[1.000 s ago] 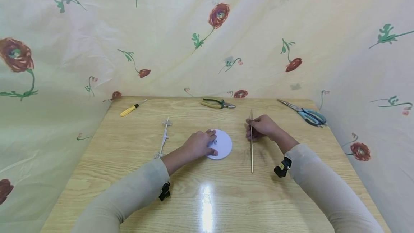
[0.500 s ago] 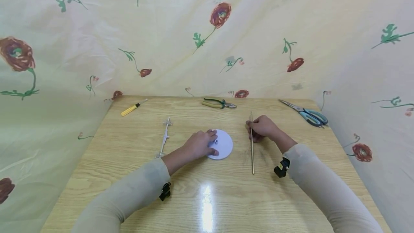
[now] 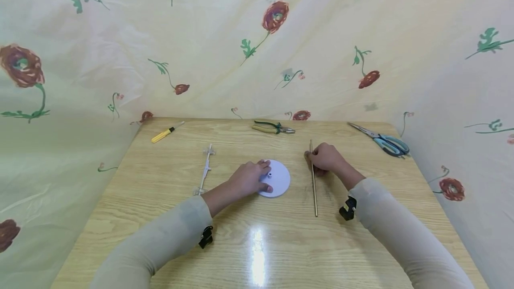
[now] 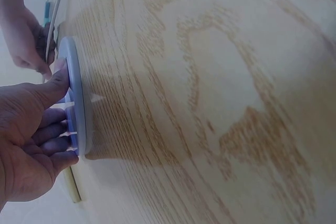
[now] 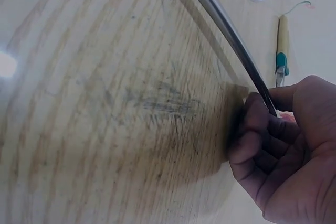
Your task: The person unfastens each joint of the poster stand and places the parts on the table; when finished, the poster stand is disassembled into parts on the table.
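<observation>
My left hand [image 3: 249, 179] holds a flat white round base [image 3: 281, 179] on the table, thumb and fingertips set on its top around a short upright socket [image 3: 270, 175]. In the left wrist view the thumb [image 4: 56, 82] lies near the base's rim, with the fingers bent against the disc. To the right, my right hand [image 3: 326, 157] pinches a thin brass-coloured metal rod [image 3: 315, 191] near its far end between thumb and fingers. The rod runs toward me, and its near end shows no hold on it. In the right wrist view a rod shadow lies on the wood.
A thin white rod with clear end pieces [image 3: 206, 169] lies left of the base. Along the back lie a yellow screwdriver [image 3: 162, 134], green-and-yellow pliers [image 3: 274, 127] and blue-handled scissors [image 3: 383, 141]. A flowered cloth [image 3: 225, 35] hangs behind the wooden table [image 3: 225, 235].
The rod has turned slightly in my right hand, its near end swinging a little to the right. My left hand stays on the round base.
</observation>
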A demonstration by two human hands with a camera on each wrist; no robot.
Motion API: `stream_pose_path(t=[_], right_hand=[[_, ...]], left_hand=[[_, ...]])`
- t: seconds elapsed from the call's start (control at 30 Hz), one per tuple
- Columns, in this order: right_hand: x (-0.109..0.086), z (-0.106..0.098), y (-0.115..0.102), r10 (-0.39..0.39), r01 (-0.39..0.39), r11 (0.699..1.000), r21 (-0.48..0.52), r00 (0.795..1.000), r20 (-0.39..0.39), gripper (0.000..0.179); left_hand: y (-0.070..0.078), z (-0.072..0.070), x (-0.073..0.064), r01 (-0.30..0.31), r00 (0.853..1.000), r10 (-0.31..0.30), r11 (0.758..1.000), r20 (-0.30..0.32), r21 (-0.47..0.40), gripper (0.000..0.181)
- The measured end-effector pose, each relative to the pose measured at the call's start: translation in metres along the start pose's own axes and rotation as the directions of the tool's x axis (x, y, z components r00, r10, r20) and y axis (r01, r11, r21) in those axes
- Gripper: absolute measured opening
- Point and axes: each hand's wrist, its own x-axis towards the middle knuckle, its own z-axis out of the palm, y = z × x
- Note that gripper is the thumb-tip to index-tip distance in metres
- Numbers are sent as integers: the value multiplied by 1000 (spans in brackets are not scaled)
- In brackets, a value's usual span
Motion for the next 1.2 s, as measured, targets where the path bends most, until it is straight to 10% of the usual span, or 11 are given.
stream_pose_path(t=[1.2], right_hand=[[6, 12, 1, -46, 18, 973, -230, 992, -120, 57]], left_hand=[[2, -2, -1, 8, 1000, -8, 1000, 6, -9, 76]])
